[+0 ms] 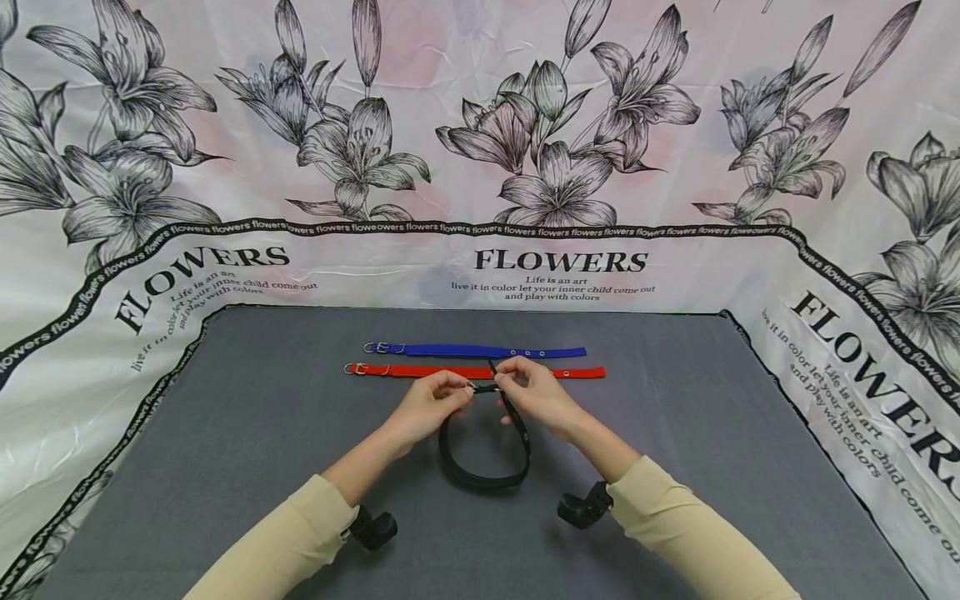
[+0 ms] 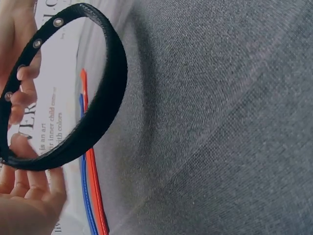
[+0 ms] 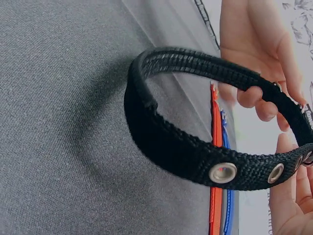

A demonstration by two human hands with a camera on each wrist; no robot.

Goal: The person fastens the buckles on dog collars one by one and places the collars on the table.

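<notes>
A black collar with metal eyelets is bent into a loop above the grey mat. My left hand pinches its buckle end while my right hand pinches the strap end beside it; the two ends meet between the fingertips. The black collar fills the left wrist view, with fingers curled round it. In the right wrist view the black collar shows two eyelets, the other hand behind it. Just beyond lie a red collar and a blue collar, flat and straight.
A flower-printed cloth rises behind the mat and wraps both sides. Small black wrist cameras sit under each sleeve. Bare mat lies left, right and in front of the hands.
</notes>
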